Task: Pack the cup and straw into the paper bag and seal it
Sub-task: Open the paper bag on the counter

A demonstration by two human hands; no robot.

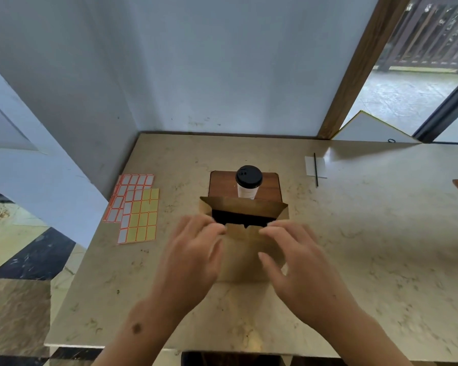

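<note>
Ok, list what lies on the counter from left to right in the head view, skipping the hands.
Sticker sheets → paper bag with the cup standing just behind it → white card with the black straw lying across it.

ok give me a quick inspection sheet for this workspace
surface: marble-look table, lightly speckled
job's things: paper bag open, nothing visible inside; lidded cup upright on a wooden board behind it; black straw lying on a white card, far right
clutter: label sheets at left
grippers: left hand and right hand at the bag's near rim; grip blurred
cables: nothing seen
surroundings: white wall, doorway at right
</note>
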